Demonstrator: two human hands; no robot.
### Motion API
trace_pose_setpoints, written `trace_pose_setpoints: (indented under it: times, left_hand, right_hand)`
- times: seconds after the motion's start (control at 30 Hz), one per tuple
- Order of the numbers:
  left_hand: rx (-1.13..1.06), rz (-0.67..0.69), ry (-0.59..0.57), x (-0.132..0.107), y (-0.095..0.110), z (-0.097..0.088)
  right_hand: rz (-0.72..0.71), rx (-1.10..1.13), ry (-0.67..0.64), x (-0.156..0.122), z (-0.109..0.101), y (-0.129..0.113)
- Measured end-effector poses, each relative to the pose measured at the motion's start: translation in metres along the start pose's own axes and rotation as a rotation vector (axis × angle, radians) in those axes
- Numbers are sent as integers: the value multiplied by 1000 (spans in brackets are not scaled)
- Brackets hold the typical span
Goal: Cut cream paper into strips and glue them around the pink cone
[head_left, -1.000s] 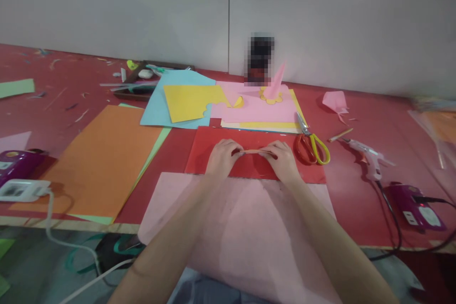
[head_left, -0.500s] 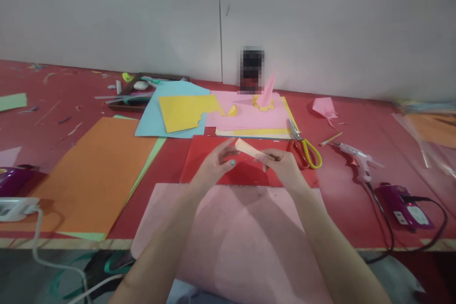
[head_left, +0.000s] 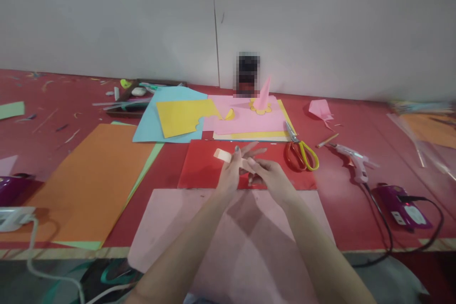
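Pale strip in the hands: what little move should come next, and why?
Maybe the right hand could gently pull the pale strip through the left hand, smoothing it: the right hand pinches it, the left hand covers its middle, and the far tip looks slightly bent.

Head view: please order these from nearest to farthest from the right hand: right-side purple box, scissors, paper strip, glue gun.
1. Paper strip, in the right hand.
2. Scissors, just right.
3. Glue gun, farther right.
4. Purple box, farthest right.

Moderate light casts soft shadows on the pink mat [head_left: 249,247]; fine detail is smeared, and pixelation masks a dark object [head_left: 247,75].
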State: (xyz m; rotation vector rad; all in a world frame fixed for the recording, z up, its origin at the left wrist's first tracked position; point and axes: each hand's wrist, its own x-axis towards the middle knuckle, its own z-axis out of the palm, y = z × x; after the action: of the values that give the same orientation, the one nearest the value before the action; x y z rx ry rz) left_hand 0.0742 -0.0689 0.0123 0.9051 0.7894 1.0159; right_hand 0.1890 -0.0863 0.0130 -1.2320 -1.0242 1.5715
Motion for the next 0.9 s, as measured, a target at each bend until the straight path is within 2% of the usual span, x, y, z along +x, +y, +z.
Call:
trace_pose_setpoints:
  times: [0.23,0.37,0.57,0.73,0.9]
  left_hand:
    - [-235,-34,63,7,0,1]
    - [-384,-7,83,26,-4,3]
    - [-625,71,214,56,0,12]
    - [-695,66,144,72,7,11]
    - [-675,125,134,84,6,8]
  right_hand:
    - [-146,-74,90,3,2,4]
    - [-178,-77,135,10,1,1]
    - [-168,-52,171,29,-10,-5]
    - [-145,-47,185,42,-18,-11]
    - [-83,23,196,51,-19,-5]
